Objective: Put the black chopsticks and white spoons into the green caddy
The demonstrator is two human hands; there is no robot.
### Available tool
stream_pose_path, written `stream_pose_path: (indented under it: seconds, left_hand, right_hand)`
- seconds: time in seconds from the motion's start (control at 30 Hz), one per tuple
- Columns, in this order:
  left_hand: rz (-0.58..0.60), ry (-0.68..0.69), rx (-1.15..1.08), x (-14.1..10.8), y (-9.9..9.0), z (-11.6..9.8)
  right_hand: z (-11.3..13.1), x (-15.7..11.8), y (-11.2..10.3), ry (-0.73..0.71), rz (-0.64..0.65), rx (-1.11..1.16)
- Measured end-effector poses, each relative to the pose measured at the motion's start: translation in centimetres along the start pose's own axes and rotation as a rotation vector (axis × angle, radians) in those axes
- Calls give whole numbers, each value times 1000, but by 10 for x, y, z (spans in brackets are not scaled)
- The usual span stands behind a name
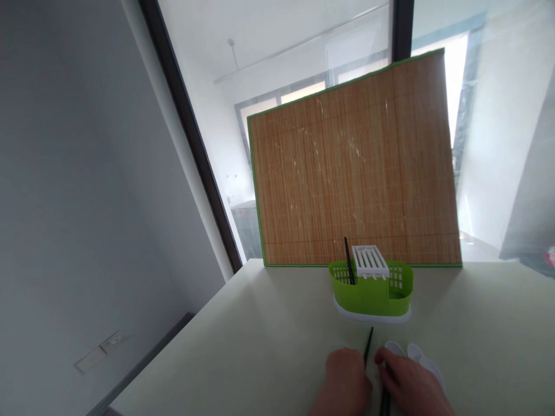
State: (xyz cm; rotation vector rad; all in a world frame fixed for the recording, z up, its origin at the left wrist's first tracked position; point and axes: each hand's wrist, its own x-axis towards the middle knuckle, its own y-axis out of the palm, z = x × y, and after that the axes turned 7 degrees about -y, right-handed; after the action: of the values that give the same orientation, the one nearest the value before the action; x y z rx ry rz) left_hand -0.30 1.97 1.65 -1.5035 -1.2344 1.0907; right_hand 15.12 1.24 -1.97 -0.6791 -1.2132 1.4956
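Near the front of the table, my left hand [347, 375] is closed in a fist around a black chopstick [369, 342], whose tip points away from me. Beside it, my right hand [410, 378] has its fingers curled down onto another dark stick [384, 401] that looks like a chopstick; most of it is hidden. Partly under and behind the right hand lie several white spoons [415, 352]. Farther back stands a green utensil basket [368, 297] on a white base, with a white slatted rack [370, 260] across its middle. Black chopsticks [348, 260] lean upright in its left compartment.
A brown bamboo mat [355, 167] with green edging stands upright behind the basket at the table's [260, 323] far edge, against a glass partition. To the left is a grey wall with a socket [111, 341].
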Motion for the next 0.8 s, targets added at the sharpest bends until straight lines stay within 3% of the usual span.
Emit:
stream_pose_path:
  seconds: [0.07, 0.17, 0.27, 0.33, 0.53, 0.8]
  left_hand:
    - [-41, 9, -135, 4, -13, 13]
    - [-114, 83, -507, 10, -38, 28]
    - [-197, 172, -911, 11, -52, 32]
    - [-230, 226, -1040, 9, -54, 30]
    - [-242, 343, -1036, -1, -50, 22]
    - [-50, 392, -1056, 4, -48, 30]
  right_hand:
    - [2, 0, -2, -9, -3, 40]
    - [8, 0, -3, -50, 17, 175]
    - [18, 2, 1, -117, -7, 294]
    - [24, 4, 3, -156, -50, 319]
    - [31, 11, 5, -232, -37, 313]
    - [24, 17, 10, -228, -3, 271]
